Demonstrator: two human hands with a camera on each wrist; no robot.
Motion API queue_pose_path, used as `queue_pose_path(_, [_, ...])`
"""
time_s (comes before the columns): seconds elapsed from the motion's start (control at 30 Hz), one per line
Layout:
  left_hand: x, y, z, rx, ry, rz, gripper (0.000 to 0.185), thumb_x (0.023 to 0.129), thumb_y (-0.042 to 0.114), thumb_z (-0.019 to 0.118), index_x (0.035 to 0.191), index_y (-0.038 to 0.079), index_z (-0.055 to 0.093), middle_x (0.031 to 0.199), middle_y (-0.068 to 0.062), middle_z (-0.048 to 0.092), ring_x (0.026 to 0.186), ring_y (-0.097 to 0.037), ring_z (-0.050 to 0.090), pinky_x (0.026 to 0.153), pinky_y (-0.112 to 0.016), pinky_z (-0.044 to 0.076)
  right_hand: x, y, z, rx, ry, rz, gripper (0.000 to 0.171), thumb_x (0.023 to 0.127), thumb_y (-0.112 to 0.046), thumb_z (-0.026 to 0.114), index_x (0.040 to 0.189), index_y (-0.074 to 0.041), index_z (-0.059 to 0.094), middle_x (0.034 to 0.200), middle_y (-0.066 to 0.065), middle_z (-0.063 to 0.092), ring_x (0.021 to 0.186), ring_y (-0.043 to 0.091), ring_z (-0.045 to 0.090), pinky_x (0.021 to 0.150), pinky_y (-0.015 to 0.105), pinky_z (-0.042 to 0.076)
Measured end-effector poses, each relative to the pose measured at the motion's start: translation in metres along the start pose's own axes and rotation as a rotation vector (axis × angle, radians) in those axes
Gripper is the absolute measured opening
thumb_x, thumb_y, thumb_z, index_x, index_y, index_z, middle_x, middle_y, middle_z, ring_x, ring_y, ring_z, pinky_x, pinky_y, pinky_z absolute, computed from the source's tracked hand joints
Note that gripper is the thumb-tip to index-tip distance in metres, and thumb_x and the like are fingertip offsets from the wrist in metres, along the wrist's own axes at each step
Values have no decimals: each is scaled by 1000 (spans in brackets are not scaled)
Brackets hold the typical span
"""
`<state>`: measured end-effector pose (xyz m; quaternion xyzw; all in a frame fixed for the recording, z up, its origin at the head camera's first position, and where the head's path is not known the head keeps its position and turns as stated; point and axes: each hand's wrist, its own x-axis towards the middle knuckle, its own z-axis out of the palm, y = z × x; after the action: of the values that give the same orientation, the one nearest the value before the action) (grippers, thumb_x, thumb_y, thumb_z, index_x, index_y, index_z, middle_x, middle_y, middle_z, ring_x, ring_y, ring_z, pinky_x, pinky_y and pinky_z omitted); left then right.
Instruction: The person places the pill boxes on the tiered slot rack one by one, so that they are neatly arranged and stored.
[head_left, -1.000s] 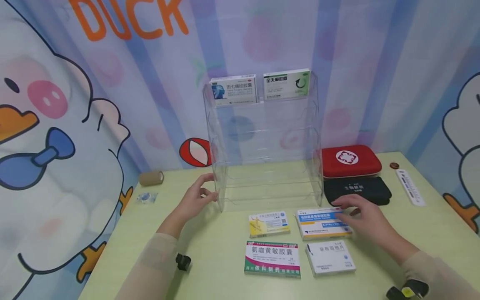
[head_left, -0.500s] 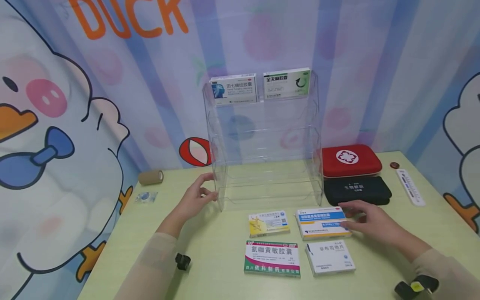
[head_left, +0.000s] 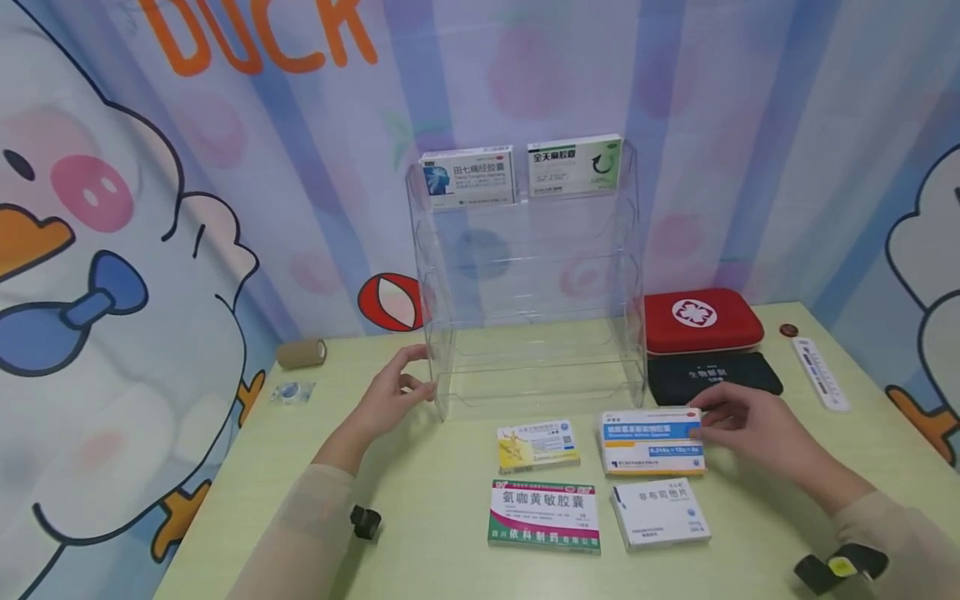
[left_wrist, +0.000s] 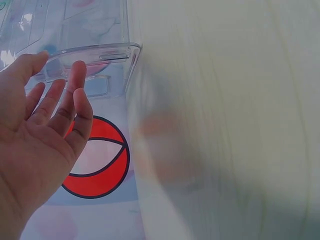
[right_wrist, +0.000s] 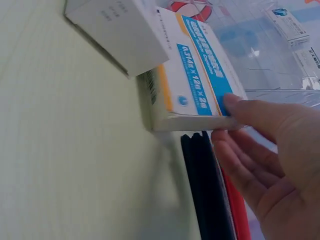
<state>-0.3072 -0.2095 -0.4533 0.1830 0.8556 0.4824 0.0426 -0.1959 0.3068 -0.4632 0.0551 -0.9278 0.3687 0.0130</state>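
My right hand [head_left: 757, 429] pinches the right end of a white, blue and orange medicine box [head_left: 652, 443], thumb on its front and fingers behind. The box is tilted up, its far edge raised; the right wrist view shows the box [right_wrist: 192, 70] beside a white box [right_wrist: 117, 30]. My left hand [head_left: 390, 396] rests its fingertips against the left side of a clear tiered display rack [head_left: 536, 333]. In the left wrist view the left hand [left_wrist: 45, 130] has loosely bent fingers beside the rack's edge [left_wrist: 100, 50].
Lying in front of the rack are a yellow-white box [head_left: 538, 446], a green-pink box [head_left: 545, 517] and a white box [head_left: 662, 514]. Two boxes [head_left: 470, 177] stand on the top tier. A red case [head_left: 701, 321], black pouch [head_left: 716, 377] and brown roll [head_left: 302, 355] flank the rack.
My right hand has slid to the box's right end and taken hold of it. The box has tipped up from lying flat and shifted slightly right. The left hand has stayed put.
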Motion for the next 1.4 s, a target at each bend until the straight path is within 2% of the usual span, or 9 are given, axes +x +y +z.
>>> queue_pose_path(0.13, [0,-1,1,-5,-2,9,58,102,13,66,153,17,40,154,-10,46,93,-21,71,83,-31,54,-1,-10,-8,4,89,-46,33,89,-40,82,111,-16,74,111,6,75,92,7,71,77,13,54])
queue_pose_path(0.23, [0,-1,2,-12,-2,11,58,101,13,66,153,17,40,155,-10,46,92,-20,71,82,-28,54,0,-23,-11,6,157,-113,28,89,-36,82,108,-17,74,110,6,75,91,-1,70,78,9,52])
queue_pose_path(0.37, [0,0,1,-11,5,8,58,101,13,67,153,16,40,155,-11,45,92,-18,71,82,-29,54,10,-51,-15,29,234,-210,27,89,-29,82,112,-18,74,111,6,75,88,-9,67,76,7,51])
queue_pose_path(0.63, [0,-2,-1,-12,9,17,59,100,12,68,153,11,40,155,-16,45,92,-21,71,82,-27,53,61,-119,-29,125,418,-314,26,92,-28,80,115,-17,76,110,4,78,86,-8,68,76,7,51])
queue_pose_path(0.87, [1,0,-1,-10,11,-1,59,100,12,68,152,12,40,155,-14,45,91,-17,71,81,-27,53,111,-171,-35,225,511,-469,26,92,-20,80,118,-15,76,114,0,77,95,2,71,89,13,53])
queue_pose_path(0.93, [1,1,-1,-7,11,1,59,100,10,68,152,12,41,154,-14,46,91,-17,70,81,-28,53,126,-185,-35,268,531,-506,24,92,-16,80,115,-12,77,114,1,76,94,6,72,90,17,54])
queue_pose_path(1.07, [2,1,-1,3,8,-11,59,99,11,69,151,11,41,154,-13,46,90,-16,70,80,-28,53,152,-209,-31,314,534,-503,23,92,-14,79,114,-9,76,115,3,75,96,9,72,89,22,57])
queue_pose_path(1.23, [2,3,0,7,5,-29,59,99,12,69,151,14,41,155,-12,46,92,-17,69,82,-29,54,181,-229,-23,237,518,-501,23,94,-15,77,116,-9,75,118,5,73,100,12,72,90,26,57])
queue_pose_path(1.4, [1,4,0,16,15,-33,60,98,13,70,151,15,42,155,-10,46,92,-18,69,82,-31,54,204,-241,-14,196,466,-460,22,95,-17,75,116,-9,75,121,6,71,102,16,72,90,25,56])
